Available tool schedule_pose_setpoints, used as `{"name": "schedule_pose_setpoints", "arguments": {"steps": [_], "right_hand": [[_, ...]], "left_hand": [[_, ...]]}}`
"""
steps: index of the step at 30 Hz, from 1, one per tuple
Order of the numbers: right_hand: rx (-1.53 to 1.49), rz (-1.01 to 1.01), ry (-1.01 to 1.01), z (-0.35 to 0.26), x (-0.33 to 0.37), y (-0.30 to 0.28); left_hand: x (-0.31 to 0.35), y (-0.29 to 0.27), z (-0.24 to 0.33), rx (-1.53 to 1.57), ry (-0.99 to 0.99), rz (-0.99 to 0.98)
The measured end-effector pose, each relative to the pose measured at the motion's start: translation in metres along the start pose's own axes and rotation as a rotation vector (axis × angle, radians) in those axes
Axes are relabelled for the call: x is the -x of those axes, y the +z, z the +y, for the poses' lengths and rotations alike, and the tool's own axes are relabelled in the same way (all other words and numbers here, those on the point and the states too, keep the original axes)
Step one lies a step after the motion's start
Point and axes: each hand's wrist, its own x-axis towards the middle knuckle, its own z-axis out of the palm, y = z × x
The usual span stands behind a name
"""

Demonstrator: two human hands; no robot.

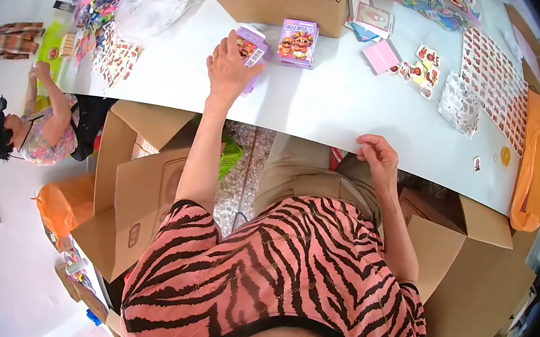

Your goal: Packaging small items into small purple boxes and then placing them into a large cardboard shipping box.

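My left hand (pixel 229 72) lies over a purple printed carton (pixel 253 40) on the white table, its fingers spread and the thumb side across the carton. The hand hides part of the carton's front, and a lower purple part shows below the wrist side. Just to the right stands a neat stack of matching purple cartons (pixel 297 42) with cartoon figures on top. At the table's front edge, over my lap, my right hand (pixel 379 156) hangs with loosely bent fingers, thumb and forefinger apart. Nothing shows between them.
A cardboard box (pixel 276 9) full of small grey and pink packets stands behind the cartons. Sticker sheets (pixel 495 88) and a pink pad (pixel 381 57) lie right; a colourful heap (pixel 98 6) lies left. Open cartons (pixel 147 180) flank my legs. Another person (pixel 45 134) works at left.
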Motion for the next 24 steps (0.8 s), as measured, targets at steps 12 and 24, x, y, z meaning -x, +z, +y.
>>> {"name": "schedule_pose_setpoints", "arguments": {"steps": [12, 24], "right_hand": [[0.012, -0.017, -0.009, -0.001, 0.0, 0.0], [-0.06, -0.172, -0.29, -0.104, -0.032, 0.018]], "left_hand": [[0.013, -0.025, 0.006, 0.199, 0.047, 0.227], [0.065, -0.017, 0.088, 1.968, -0.017, -0.545]]}}
